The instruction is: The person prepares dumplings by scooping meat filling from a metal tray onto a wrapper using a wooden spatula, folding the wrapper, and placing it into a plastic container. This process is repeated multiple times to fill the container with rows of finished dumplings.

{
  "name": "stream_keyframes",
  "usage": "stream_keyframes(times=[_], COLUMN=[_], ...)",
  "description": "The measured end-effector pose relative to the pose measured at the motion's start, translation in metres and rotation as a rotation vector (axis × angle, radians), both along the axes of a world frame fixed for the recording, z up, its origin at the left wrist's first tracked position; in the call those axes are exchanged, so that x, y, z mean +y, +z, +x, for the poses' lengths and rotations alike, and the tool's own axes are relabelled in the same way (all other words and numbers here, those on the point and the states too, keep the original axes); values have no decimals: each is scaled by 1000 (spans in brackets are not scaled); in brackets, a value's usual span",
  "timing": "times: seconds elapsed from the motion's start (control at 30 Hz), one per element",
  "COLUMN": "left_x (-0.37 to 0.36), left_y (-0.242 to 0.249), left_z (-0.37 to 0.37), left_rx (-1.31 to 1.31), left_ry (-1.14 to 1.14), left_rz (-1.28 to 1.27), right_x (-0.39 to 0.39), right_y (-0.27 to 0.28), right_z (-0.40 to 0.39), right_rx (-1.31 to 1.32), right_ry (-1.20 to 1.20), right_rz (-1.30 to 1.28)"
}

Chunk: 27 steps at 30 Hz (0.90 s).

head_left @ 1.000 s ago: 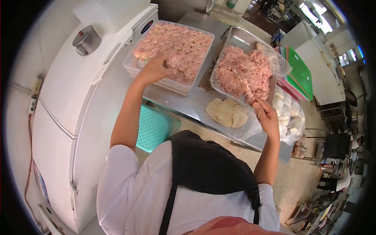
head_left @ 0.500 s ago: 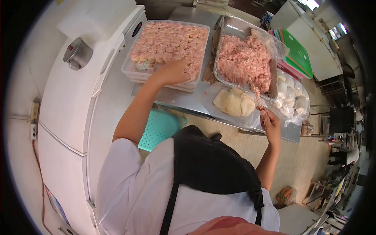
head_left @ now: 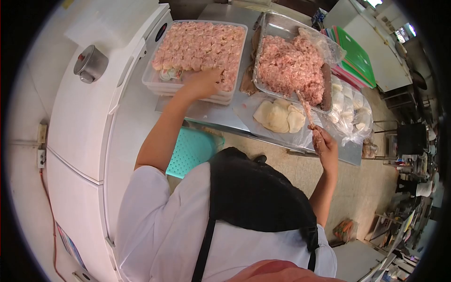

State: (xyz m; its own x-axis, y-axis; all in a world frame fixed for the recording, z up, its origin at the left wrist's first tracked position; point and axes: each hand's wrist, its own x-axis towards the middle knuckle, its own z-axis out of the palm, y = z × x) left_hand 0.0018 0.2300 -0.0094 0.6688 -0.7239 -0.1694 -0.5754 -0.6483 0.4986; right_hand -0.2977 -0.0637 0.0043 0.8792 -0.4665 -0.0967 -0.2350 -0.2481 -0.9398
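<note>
My left hand [head_left: 203, 84] reaches over a clear plastic tub [head_left: 162, 89], its fingers drawn together among the open-topped meat dumplings [head_left: 199, 44]. The fingertips touch the front of the rows, and what they pinch is hidden. My right hand [head_left: 326, 149] is closed around the handle of a thin, meat-smeared spatula [head_left: 307, 110]. Its far end rests at the near edge of the ground meat [head_left: 291, 63], heaped in a metal tray [head_left: 282, 21]. Between my hands, round dough wrappers [head_left: 279, 116] lie stacked on a plastic sheet.
Bagged wrappers [head_left: 350, 110] lie right of the metal tray, in front of stacked green and coloured lids [head_left: 354, 54]. A white freezer [head_left: 77, 127] with a metal pot [head_left: 91, 63] stands at left. Below the steel table [head_left: 216, 113] is a turquoise basket [head_left: 192, 150].
The whole view has shifted slightly. My left hand stays at the same part of the dumpling rows, and my right hand keeps its hold on the spatula.
</note>
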Motion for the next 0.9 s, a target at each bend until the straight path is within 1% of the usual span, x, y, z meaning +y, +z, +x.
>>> stream_keyframes(times=[0.07,0.17,0.27,0.3,0.37,0.4,0.47,0.5,0.6,0.67,0.7,0.77,0.8,0.87,0.9], left_x=[-12,-3,11,15,21,25,32,34,36,35,35,34,33,29,30], left_y=[15,18,3,5,9,1,-21,-18,-3,11,6,-8,-6,-1,-2], left_z=[-11,-14,-4,-4,-6,-3,7,6,1,-4,-3,3,-1,-9,-7], left_rx=[68,99,-70,-95,-142,-208,-342,-278,-84,51,77,122,97,45,132], left_ry=[41,80,116,147,206,199,184,175,161,166,128,53,23,-34,-11], left_rz=[117,-17,-159,-179,-218,-274,-384,-375,-328,-270,-308,-384,-363,-322,-395], right_x=[1,14,35,38,57,65,73,77,84,89,92,94,96,97,97], right_y=[4,6,36,37,52,57,48,48,65,76,78,61,57,62,66], right_z=[13,46,79,90,115,124,139,143,132,133,132,137,139,133,129], right_rx=[-1,-204,76,21,56,75,48,33,-20,13,30,7,-6,-14,-16], right_ry=[40,254,397,436,472,489,499,502,525,482,458,475,482,444,428], right_rz=[-45,-502,-701,-809,-956,-1030,-1171,-1242,-1343,-1387,-1408,-1461,-1488,-1431,-1401])
